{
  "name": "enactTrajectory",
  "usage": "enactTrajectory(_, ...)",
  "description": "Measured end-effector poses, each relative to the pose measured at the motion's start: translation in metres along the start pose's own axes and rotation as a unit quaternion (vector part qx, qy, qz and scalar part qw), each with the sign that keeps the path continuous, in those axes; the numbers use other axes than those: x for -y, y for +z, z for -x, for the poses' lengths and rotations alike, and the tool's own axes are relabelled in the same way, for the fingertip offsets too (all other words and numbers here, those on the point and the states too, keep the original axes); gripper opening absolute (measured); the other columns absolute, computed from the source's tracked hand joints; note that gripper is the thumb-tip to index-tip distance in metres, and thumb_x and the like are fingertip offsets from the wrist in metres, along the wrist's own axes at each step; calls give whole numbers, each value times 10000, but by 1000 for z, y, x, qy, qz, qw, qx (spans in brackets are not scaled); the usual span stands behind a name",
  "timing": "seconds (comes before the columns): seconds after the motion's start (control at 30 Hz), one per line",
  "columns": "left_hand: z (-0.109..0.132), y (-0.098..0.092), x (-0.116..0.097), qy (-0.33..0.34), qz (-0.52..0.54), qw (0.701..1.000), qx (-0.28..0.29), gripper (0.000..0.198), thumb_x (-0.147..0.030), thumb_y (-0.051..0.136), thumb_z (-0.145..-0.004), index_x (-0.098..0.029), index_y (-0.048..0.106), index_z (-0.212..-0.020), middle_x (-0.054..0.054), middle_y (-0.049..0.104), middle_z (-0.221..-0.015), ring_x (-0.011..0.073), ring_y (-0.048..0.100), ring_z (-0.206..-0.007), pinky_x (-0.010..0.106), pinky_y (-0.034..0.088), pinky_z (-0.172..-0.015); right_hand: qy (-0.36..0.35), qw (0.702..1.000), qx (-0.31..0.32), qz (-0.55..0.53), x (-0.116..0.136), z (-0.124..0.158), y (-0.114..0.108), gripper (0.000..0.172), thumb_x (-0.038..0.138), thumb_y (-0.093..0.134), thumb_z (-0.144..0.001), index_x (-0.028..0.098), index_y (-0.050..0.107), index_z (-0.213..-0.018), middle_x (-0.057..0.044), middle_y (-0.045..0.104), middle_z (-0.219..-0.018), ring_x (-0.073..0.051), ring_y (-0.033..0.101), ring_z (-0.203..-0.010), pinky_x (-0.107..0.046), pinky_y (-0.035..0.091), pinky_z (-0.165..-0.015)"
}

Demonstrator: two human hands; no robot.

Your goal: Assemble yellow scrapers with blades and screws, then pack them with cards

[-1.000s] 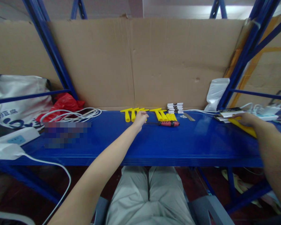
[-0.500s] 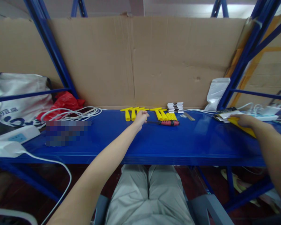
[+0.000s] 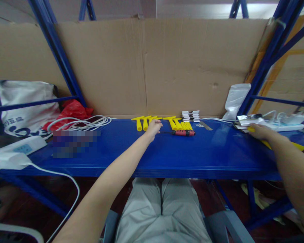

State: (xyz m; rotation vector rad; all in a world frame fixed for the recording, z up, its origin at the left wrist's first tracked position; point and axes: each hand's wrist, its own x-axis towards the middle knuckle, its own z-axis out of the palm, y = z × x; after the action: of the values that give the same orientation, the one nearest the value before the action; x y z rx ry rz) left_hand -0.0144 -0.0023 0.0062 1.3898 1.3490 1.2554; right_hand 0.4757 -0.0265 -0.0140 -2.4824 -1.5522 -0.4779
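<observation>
My left hand (image 3: 154, 130) reaches to the back of the blue table, fingers curled together beside a row of yellow T-shaped pieces (image 3: 139, 125). What lies inside those fingers is hidden. A red-and-black screwdriver (image 3: 183, 133) lies just to its right, its shaft pointing at the hand. More yellow T-shaped pieces (image 3: 172, 124) and small yellow strips (image 3: 186, 126) sit behind the screwdriver. On the far right, my right hand (image 3: 259, 132) is closed on a yellow plastic piece (image 3: 297, 146), partly covered by the hand and forearm. Silvery flat packs (image 3: 248, 120) lie right behind that hand.
A white stack (image 3: 190, 116), tiny white bits (image 3: 199, 125) and a metal strip (image 3: 206, 126) lie mid-right. Coiled white cable (image 3: 96, 122), a red bag (image 3: 77, 111) and power strips (image 3: 17, 148) occupy the left. Cardboard (image 3: 182, 67) walls the back; blue posts (image 3: 63, 64) flank it.
My right hand has shifted slightly, and the yellow piece now shows further to the right past the forearm. The silvery packs behind it have changed position. My left hand stays in place.
</observation>
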Motion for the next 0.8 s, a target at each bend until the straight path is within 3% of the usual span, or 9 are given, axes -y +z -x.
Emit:
enactTrajectory(0.07,1,0,-1,-1,-7,1000,1,202,-82,548,-729,-157,531,-915,79,615,-947,162,590,-880,197,417,-554,22,995,90,26,3,2,-3,469,268,517,-812,154,515,-1267,-216,521,-1315,-290,550,-1161,-372,461,-880)
enactTrajectory(0.17,2,0,-2,-1,-12,1000,2,208,-80,548,-728,-154,538,-922,78,617,-951,161,593,-881,197,422,-559,25,990,132,37,8,6,-11,518,275,456,-868,139,413,-1366,-214,437,-1395,-283,452,-1269,-361,407,-964)
enactTrajectory(0.4,1,0,-1,-3,-10,1000,6,218,-81,552,-719,-156,550,-924,75,630,-931,159,596,-868,196,422,-549,32,992,117,29,15,15,-20,527,260,477,-868,128,423,-1376,-228,475,-1359,-277,499,-1211,-351,411,-885)
enactTrajectory(0.6,1,0,-1,-5,-15,1000,11,213,-89,554,-718,-165,549,-917,63,633,-936,154,602,-857,199,428,-560,88,988,122,19,32,36,-39,541,350,458,-896,122,424,-1385,-223,451,-1380,-300,484,-1210,-383,373,-835)
enactTrajectory(0.8,2,0,-3,-6,-12,1000,13,169,-89,556,-731,-165,528,-880,59,620,-913,158,601,-869,195,422,-538,79,988,126,41,44,48,-50,511,331,440,-907,76,449,-1349,-244,475,-1342,-304,484,-1198,-374,346,-821)
